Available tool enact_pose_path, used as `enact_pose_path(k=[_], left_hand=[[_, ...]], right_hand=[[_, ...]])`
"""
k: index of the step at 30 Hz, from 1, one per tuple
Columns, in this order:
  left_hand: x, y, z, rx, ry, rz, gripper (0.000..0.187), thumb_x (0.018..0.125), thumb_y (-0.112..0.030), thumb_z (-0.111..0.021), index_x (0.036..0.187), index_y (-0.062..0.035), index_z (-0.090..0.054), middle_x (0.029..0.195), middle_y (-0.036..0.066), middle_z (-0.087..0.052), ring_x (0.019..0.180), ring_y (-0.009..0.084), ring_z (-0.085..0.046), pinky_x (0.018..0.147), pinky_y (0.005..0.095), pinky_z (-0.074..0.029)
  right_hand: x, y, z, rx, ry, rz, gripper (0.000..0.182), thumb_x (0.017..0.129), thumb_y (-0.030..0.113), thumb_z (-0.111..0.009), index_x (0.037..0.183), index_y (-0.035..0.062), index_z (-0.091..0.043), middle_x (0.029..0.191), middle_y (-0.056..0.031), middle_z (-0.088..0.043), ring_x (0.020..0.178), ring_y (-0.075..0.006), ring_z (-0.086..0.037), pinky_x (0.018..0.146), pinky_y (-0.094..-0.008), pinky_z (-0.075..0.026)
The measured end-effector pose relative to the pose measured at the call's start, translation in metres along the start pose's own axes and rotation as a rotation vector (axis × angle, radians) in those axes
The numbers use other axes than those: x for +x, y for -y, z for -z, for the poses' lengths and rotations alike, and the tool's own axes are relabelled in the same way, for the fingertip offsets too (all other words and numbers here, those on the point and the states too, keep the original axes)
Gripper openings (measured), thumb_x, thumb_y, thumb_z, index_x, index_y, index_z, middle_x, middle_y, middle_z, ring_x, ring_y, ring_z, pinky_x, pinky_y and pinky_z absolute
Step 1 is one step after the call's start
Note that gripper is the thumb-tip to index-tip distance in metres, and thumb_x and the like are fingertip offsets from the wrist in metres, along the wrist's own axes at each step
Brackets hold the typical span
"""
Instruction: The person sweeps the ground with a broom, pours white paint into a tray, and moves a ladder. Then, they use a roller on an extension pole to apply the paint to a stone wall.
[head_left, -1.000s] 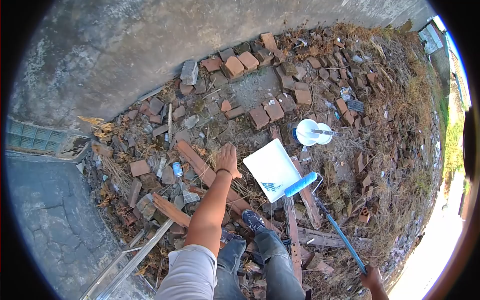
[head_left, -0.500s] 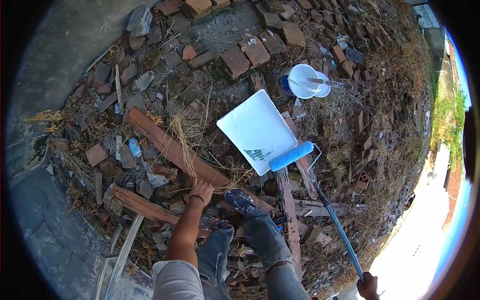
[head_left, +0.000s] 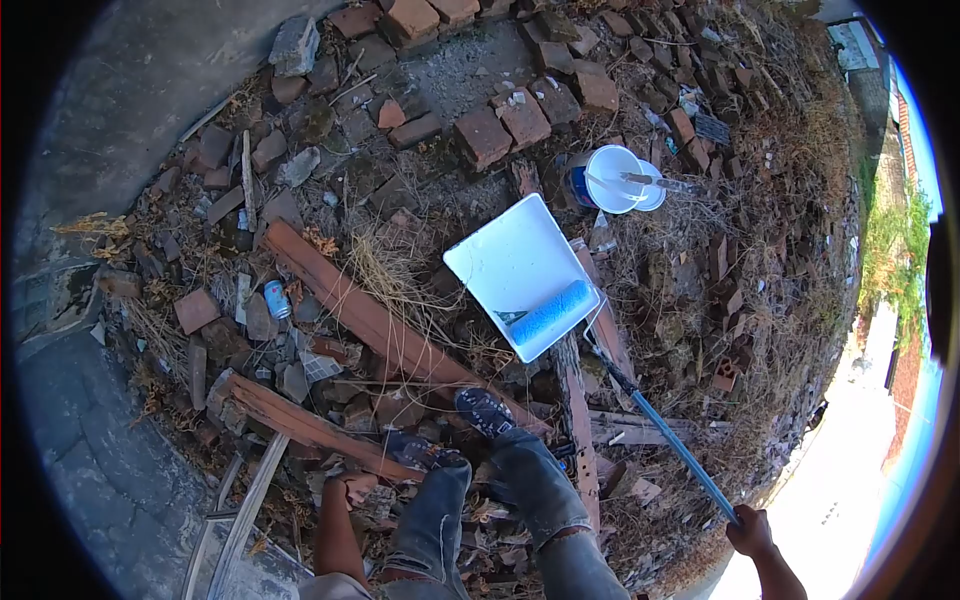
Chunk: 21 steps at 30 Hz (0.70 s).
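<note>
My right hand (head_left: 749, 530) is wrapped round the lower end of a long blue pole (head_left: 685, 455). At the pole's far end a light blue paint roller (head_left: 552, 313) lies in the lower part of a white tray (head_left: 515, 255). My left hand (head_left: 354, 486) is low beside my leg, just below a reddish wooden beam (head_left: 310, 425); its fingers look curled, and what they hold, if anything, is too small to make out. A white bucket (head_left: 613, 180) with a brush (head_left: 660, 182) across its top stands beyond the tray.
Broken bricks (head_left: 483, 138) and dry grass (head_left: 385, 265) cover the ground. A longer reddish plank (head_left: 365, 325) runs diagonally towards my shoes (head_left: 485, 412). A can (head_left: 277, 299) lies at the left, near a pale metal frame (head_left: 250, 510). A grey wall (head_left: 130, 130) borders the rubble.
The roller has moved from the tray's edge down into it. My left hand has drawn back from the long plank towards my leg. My right hand has risen slightly with the pole.
</note>
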<state>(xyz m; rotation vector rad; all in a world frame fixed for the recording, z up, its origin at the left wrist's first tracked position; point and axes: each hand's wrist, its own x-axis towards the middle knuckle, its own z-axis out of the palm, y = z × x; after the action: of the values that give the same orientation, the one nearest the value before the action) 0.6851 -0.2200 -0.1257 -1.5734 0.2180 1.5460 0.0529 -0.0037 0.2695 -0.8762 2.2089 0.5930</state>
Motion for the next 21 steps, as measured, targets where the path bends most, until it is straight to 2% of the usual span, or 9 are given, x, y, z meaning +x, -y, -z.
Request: enact_pose_path(k=[2,3,5,7,10,13,15,18,21], left_hand=[[-0.006,-0.022,-0.011,1.337,-0.518,-0.429,0.061,0.074,-0.028,-0.071,0.128,-0.0093,-0.049,0.134,0.011,-0.047,0.119,0.0261,-0.05,0.091,0.0389,-0.047],[-0.078,-0.105,-0.017,1.077,-0.409,-0.25,0.061,0.075,-0.027,-0.07,0.126,-0.0069,-0.045,0.129,0.012,-0.05,0.115,0.0292,-0.051,0.093,0.0417,-0.045],[-0.121,-0.18,-0.031,0.724,-1.008,-1.146,0.076,0.065,-0.026,-0.077,0.129,-0.0067,-0.041,0.129,0.016,-0.044,0.119,0.0327,-0.043,0.1,0.0425,-0.037],[-0.159,-0.264,-0.031,0.746,-1.283,-1.513,0.089,0.059,-0.029,-0.082,0.133,-0.0095,-0.036,0.14,0.013,-0.033,0.131,0.0335,-0.028,0.108,0.052,-0.021],[-0.148,-0.337,-0.028,0.918,-1.357,-1.405,0.089,0.065,-0.039,-0.077,0.137,-0.0105,-0.033,0.141,0.013,-0.034,0.133,0.0327,-0.026,0.11,0.0515,-0.017],[-0.082,-0.341,-0.032,1.266,-0.754,-0.809,0.068,0.081,-0.053,-0.053,0.133,-0.0094,-0.043,0.139,0.015,-0.038,0.133,0.0323,-0.028,0.111,0.0512,-0.012],[0.004,-0.28,-0.044,1.32,-0.846,-0.76,0.055,0.089,-0.048,-0.039,0.124,-0.0089,-0.054,0.135,0.016,-0.042,0.131,0.0321,-0.03,0.111,0.0509,-0.011],[0.007,-0.174,-0.054,1.453,-0.758,-0.596,0.055,0.091,-0.042,-0.042,0.136,-0.0102,-0.041,0.142,0.016,-0.032,0.135,0.0349,-0.02,0.11,0.0526,-0.011],[0.032,-0.095,-0.052,1.229,-0.923,-0.845,0.059,0.091,-0.04,-0.044,0.14,-0.0105,-0.033,0.144,0.016,-0.03,0.136,0.0343,-0.018,0.11,0.0522,-0.014]], right_hand=[[0.002,0.0,-0.005,0.006,-0.003,-0.004,0.014,0.068,0.013,-0.06,0.079,0.0042,-0.059,0.056,-0.0178,-0.055,0.053,-0.0368,-0.058,0.05,-0.0425,-0.046],[-0.001,-0.002,-0.007,-0.001,0.003,-0.02,0.014,0.068,0.013,-0.06,0.079,0.0041,-0.059,0.056,-0.0179,-0.055,0.053,-0.0368,-0.058,0.05,-0.0427,-0.046],[0.004,-0.001,-0.012,-0.004,0.006,-0.02,0.014,0.068,0.013,-0.06,0.079,0.004,-0.059,0.056,-0.0179,-0.055,0.053,-0.0369,-0.058,0.05,-0.0428,-0.046],[0.0,0.002,-0.015,-0.052,0.001,-0.041,0.015,0.067,0.013,-0.06,0.078,0.0037,-0.058,0.055,-0.0174,-0.055,0.052,-0.0368,-0.058,0.049,-0.0425,-0.046],[-0.006,-0.006,-0.02,-0.047,-0.009,-0.027,0.015,0.067,0.013,-0.061,0.079,0.0038,-0.058,0.054,-0.0169,-0.055,0.052,-0.0363,-0.058,0.049,-0.0422,-0.046],[-0.013,-0.013,-0.026,-0.047,0.003,-0.046,0.016,0.067,0.013,-0.061,0.079,0.004,-0.058,0.054,-0.0167,-0.055,0.052,-0.0359,-0.058,0.048,-0.0421,-0.046],[-0.013,-0.018,-0.03,-0.035,0.027,-0.044,0.016,0.067,0.013,-0.061,0.079,0.0042,-0.059,0.054,-0.0166,-0.055,0.051,-0.0355,-0.058,0.048,-0.042,-0.046],[-0.011,-0.019,-0.037,-0.001,0.001,-0.03,0.014,0.067,0.013,-0.061,0.078,0.0043,-0.058,0.055,-0.0169,-0.055,0.052,-0.0353,-0.058,0.048,-0.042,-0.046],[-0.002,-0.017,-0.037,0.024,0.012,0.001,0.013,0.068,0.013,-0.06,0.077,0.0044,-0.058,0.055,-0.0174,-0.055,0.052,-0.0356,-0.058,0.049,-0.0417,-0.046]])
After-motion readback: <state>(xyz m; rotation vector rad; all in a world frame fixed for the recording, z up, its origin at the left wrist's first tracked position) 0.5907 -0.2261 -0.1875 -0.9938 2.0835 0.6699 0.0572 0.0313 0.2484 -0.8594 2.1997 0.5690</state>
